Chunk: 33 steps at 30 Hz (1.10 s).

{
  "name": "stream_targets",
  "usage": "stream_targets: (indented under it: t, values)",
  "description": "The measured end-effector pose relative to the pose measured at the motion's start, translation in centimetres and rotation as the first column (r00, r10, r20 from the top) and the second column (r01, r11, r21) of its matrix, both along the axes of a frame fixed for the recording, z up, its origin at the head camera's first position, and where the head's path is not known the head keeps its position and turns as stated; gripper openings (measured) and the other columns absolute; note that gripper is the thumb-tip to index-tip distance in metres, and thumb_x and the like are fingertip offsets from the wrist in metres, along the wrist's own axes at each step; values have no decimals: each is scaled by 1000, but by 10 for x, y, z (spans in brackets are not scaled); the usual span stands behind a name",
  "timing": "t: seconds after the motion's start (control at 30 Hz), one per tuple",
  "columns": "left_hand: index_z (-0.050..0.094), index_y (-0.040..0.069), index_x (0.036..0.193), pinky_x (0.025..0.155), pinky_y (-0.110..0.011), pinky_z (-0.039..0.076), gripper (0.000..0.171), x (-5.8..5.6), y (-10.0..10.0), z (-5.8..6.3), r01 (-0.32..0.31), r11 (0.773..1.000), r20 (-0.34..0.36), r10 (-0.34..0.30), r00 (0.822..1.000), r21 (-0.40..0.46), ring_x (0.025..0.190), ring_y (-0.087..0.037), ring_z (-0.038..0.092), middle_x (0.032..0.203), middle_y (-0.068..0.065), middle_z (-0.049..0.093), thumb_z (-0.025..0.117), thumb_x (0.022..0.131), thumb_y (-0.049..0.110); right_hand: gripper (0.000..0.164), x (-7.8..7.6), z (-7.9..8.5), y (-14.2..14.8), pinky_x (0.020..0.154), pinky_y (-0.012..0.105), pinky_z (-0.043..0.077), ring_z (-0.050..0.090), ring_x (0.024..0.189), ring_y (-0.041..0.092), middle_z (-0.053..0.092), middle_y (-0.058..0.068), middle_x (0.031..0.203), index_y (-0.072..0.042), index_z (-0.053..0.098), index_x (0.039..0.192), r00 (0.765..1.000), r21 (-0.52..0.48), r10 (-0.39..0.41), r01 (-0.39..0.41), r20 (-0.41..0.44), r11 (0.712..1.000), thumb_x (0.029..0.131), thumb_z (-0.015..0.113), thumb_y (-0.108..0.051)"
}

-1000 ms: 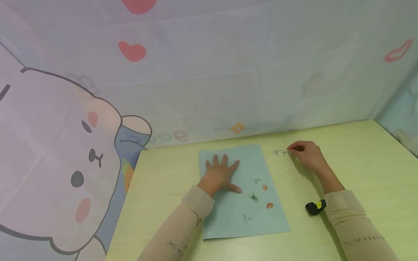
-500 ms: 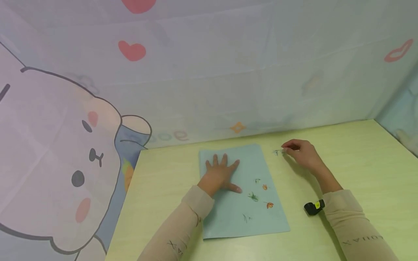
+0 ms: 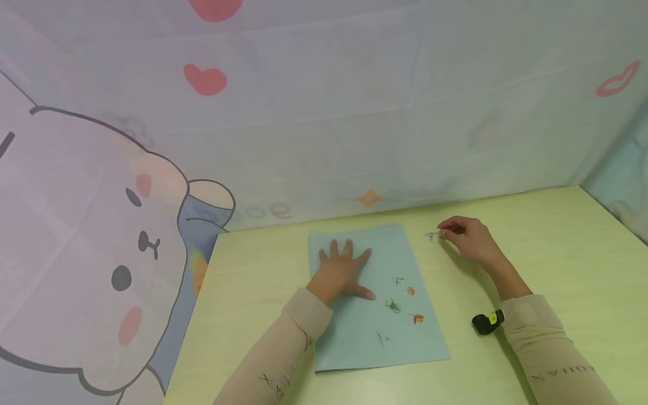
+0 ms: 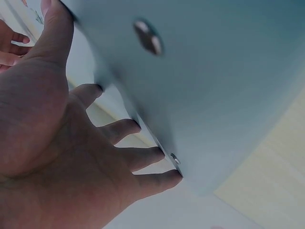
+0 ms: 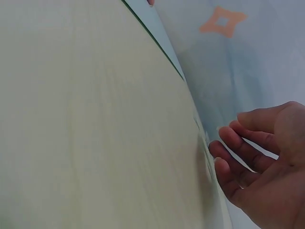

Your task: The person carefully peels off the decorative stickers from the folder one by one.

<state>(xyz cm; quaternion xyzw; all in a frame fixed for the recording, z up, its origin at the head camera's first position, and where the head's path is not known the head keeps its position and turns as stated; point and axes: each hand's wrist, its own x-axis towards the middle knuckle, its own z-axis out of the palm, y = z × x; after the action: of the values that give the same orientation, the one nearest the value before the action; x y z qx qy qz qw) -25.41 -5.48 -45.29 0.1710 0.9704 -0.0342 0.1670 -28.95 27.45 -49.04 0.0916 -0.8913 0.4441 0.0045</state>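
My left hand lies with fingers spread on a light blue sheet, pressing on it. Small green leaf sprigs and orange flowers are on the sheet's right part. Just right of the sheet's back corner, my right hand pinches a small clear flower sticker with thumb and fingertips; part of it is hidden by the fingers. In the left wrist view, my left fingertips touch the blue sheet, which bears shiny studs. The right wrist view has my right hand with fingers bent, low at the table's surface.
A black wrist camera sits beside the right sleeve, above the pale yellow table. Behind the table hangs a cloth printed with hearts and a cartoon animal.
My right hand has slid slightly left along the sticker, covering more of it, then held nearly still. The left hand and the sheet have not moved.
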Motion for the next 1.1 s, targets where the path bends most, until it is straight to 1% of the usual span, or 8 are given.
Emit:
stream_targets:
  t: [0.23,0.37,0.5,0.73,0.9,0.97,1.1]
  values:
    - [27,33,170,121,-71,21,111,-1,0,-1,7,1000,-13,-7,1000,-1,159,-52,12,176,-16,16,78,80,73,32,1,2,-1,74,32,54,66,106,35,71,22,120,1,68,130,999,-37,-33,32,-24,999,111,58,-23]
    - [27,34,170,121,-71,21,111,0,0,-1,8,1000,-15,-8,1000,-6,159,-52,12,176,-16,16,78,80,73,31,0,1,0,72,28,54,68,103,35,71,23,118,2,68,128,999,-46,-41,40,-25,998,111,59,-22]
    - [27,34,170,121,-71,21,111,0,0,-2,11,1000,-18,-11,1000,-7,159,-51,12,176,-16,17,78,80,73,31,0,0,1,70,29,53,68,99,33,72,22,114,2,69,127,997,-31,-63,62,-37,998,111,59,-22]
    - [27,33,170,121,-71,21,111,0,1,-1,12,1000,-18,-12,1000,3,159,-52,12,176,-16,17,79,80,72,31,1,0,5,66,30,52,67,88,25,73,20,107,2,69,125,996,-12,-88,88,-33,996,111,58,-23]
    - [27,33,170,121,-71,20,111,1,1,0,11,1000,-10,-11,1000,14,159,-52,11,176,-17,16,79,80,72,33,2,1,7,62,32,49,64,81,25,72,18,100,2,69,124,995,-22,-93,92,-21,996,111,57,-25]
    - [27,33,170,121,-71,20,111,1,1,0,10,1000,-6,-9,1000,17,159,-52,11,176,-17,16,79,80,71,33,2,1,7,62,31,49,64,82,25,72,19,100,2,69,124,995,-13,-92,92,-31,996,110,57,-25]
    - [28,33,170,121,-71,20,111,0,0,0,8,1000,-7,-8,1000,15,159,-52,11,176,-17,17,80,80,71,31,1,1,3,67,31,52,66,89,28,73,21,107,2,71,123,996,5,-75,75,-52,997,110,60,-24]
